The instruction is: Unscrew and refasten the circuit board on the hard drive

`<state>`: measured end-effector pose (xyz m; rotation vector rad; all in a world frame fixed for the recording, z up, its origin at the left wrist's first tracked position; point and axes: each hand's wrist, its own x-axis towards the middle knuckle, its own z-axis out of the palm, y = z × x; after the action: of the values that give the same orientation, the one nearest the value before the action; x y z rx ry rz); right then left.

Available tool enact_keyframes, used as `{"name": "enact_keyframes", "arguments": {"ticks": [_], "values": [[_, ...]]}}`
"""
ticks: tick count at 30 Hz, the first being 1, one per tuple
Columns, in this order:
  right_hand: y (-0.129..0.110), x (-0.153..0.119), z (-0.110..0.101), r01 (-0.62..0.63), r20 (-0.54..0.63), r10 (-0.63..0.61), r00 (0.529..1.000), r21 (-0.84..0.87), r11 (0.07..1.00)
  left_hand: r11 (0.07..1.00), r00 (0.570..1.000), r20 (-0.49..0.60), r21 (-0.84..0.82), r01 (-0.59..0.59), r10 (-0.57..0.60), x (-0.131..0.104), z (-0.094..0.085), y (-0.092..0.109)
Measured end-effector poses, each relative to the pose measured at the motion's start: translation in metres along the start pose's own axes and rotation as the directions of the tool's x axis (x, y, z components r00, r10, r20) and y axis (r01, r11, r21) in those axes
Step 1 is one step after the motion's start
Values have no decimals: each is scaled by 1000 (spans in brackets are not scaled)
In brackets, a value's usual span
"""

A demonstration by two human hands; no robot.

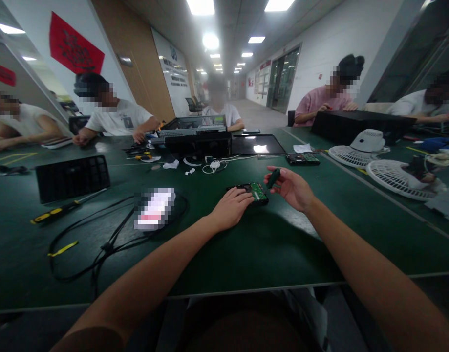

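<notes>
Room: a long office hall with ceiling lights (pixel 200 7) ran back behind a green table (pixel 209 264).
Green-board device: a small black unit with a green circuit board (pixel 260 194) lay flat on the table in front of the person, partly covered by the left hand.
Left hand: the left hand (pixel 232 207) rested palm down over the device's left part, fingers close together; whether it gripped the edge could not be told.
Right hand: the right hand (pixel 293 189) was raised just beside the device, fingers and thumb closed around a small dark object (pixel 273 178), its kind unclear.
Second unit: a similar unit (pixel 303 159) lay farther off, near a white paper (pixel 302 148).
Left of the arms: a phone (pixel 154 209), its screen blurred, lay among loops of black cable (pixel 107 247); beyond it, a yellow-and-black screwdriver (pixel 55 213) lay in front of a tilted black panel (pixel 73 179).
Right side: two white fan grilles (pixel 393 178) lay near the table's right end.
Far side: an open metal case (pixel 195 128) stood before a co-worker in white (pixel 231 114).
</notes>
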<state>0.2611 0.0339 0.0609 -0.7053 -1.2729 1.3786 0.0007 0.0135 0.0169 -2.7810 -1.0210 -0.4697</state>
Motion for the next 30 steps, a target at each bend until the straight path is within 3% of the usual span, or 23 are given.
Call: {"name": "enact_keyframes", "arguments": {"ticks": [14,30], "values": [[2,1,-4,26,-29,-26,999,-17,1000,1000,1000,-24,4,-7,7,-1,2,0],[4,3,-5,5,-34,-2,999,91,996,1000,1000,-16,5,-4,4,0,5,-1]]}}
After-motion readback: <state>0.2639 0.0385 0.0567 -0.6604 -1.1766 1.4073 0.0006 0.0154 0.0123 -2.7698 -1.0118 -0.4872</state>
